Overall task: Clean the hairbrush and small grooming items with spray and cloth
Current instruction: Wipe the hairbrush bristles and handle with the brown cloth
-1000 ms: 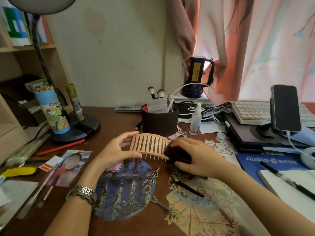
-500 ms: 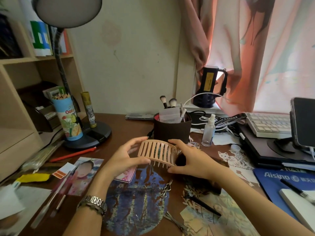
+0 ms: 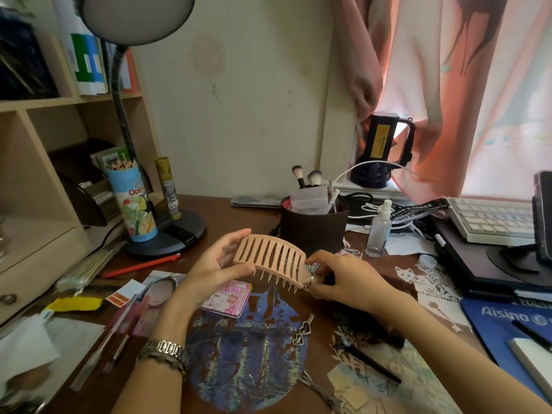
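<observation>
Right edge cuts off the phone (image 3: 543, 216).

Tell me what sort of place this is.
Probably a home study desk by a curtained window: a desk lamp, a keyboard and a holder of makeup brushes share the cluttered wooden top.

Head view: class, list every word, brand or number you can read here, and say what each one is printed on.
"Aisino": blue pad, lower right.
"YOUNG'S CHOICE": black lanyard, seen upside down.
"Colo", the rest hidden: pencil tube.
Yellow label on the black torch: too blurred to read.
Label on the slim tube: too small to read.
Book spines on the shelf: nothing readable.
</observation>
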